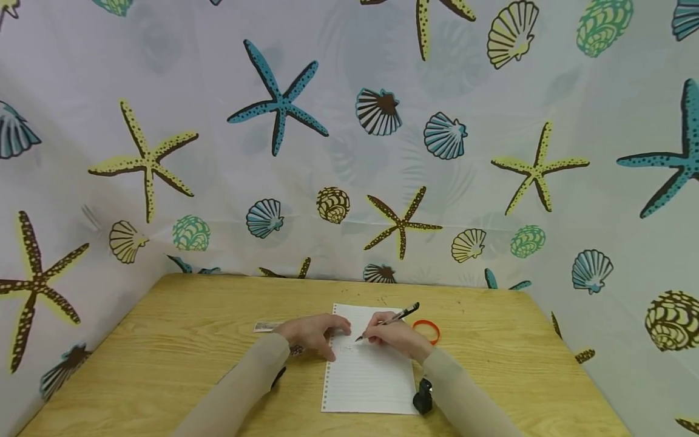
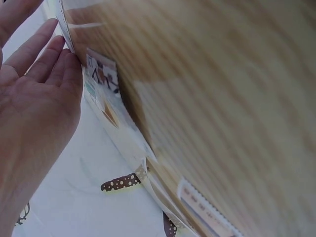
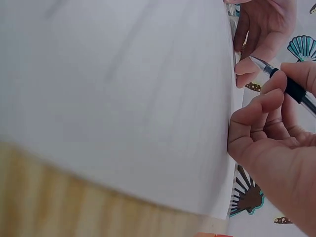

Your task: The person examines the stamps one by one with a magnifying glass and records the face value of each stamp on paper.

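A sheet of lined paper (image 1: 368, 382) with punched holes down its left side lies on the wooden table. My right hand (image 1: 397, 335) pinches a pen (image 1: 406, 311) with a black grip and clear barrel, its tip over the upper part of the sheet. In the right wrist view the pen (image 3: 295, 92) sits between thumb and fingers, the hand's side resting on the paper. Faint writing (image 1: 346, 349) shows left of the tip. My left hand (image 1: 311, 332) rests at the sheet's upper left edge, fingers loosely spread; in the left wrist view its fingers look extended.
An orange-red ring (image 1: 438, 331) lies just right of the paper, partly behind the right hand. Left of the left hand is a small printed slip (image 1: 264, 326). A patterned piece (image 2: 102, 74) lies near that hand's fingertips. Shell-print curtains (image 1: 338, 158) enclose the table.
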### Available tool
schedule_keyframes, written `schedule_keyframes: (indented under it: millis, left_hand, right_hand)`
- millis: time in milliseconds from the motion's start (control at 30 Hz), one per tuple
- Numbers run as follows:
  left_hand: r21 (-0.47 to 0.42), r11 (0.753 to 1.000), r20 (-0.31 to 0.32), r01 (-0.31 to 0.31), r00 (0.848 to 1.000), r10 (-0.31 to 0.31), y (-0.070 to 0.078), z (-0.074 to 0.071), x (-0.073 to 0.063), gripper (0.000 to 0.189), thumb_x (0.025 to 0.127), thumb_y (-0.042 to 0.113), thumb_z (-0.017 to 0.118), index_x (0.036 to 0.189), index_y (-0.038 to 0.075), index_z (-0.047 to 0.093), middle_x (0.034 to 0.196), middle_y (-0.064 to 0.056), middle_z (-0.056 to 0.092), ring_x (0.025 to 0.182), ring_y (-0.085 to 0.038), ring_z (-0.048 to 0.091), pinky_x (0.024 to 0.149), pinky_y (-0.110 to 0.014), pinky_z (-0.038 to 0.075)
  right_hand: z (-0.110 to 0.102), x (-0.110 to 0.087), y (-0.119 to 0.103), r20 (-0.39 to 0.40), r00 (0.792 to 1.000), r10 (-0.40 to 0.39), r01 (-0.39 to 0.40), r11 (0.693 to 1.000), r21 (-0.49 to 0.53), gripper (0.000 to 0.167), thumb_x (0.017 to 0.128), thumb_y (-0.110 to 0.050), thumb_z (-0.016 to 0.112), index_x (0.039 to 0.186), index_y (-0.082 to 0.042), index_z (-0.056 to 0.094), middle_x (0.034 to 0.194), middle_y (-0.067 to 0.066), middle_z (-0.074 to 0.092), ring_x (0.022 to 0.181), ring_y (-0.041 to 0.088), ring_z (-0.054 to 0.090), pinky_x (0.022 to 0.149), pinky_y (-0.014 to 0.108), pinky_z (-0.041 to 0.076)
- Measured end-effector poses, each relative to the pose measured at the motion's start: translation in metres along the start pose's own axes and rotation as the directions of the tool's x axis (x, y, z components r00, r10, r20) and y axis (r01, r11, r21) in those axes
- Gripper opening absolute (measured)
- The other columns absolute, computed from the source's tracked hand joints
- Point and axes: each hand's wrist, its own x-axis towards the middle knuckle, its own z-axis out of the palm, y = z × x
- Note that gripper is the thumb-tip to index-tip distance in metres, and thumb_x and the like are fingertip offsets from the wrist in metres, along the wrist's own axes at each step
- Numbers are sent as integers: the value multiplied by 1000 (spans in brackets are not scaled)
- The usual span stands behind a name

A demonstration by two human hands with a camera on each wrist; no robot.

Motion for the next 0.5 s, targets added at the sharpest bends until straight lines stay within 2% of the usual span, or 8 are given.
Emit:
schedule_keyframes:
  millis: [267, 500]
  left_hand:
    - [-8, 1000, -9, -9, 1000, 9, 3, -2, 0, 56, 74, 13, 86, 125, 18, 61, 149, -1, 46, 142, -25, 37, 118, -47, 26]
    - [25, 1000, -5, 10, 1000, -9, 6, 0, -4, 57, 75, 16, 86, 126, 18, 61, 148, -1, 48, 142, -27, 37, 118, -52, 25]
  right_hand:
    - [-11, -5, -1, 37, 999, -18, 18, 1000, -15, 11, 90, -16, 68, 87, -7, 62, 74, -3, 62, 68, 12, 51, 64, 25, 42]
    - [-16, -10, -2, 46, 999, 20, -16, 997, -72, 24, 92, -35, 69, 91, -11, 64, 73, -3, 67, 69, 11, 58, 66, 26, 48]
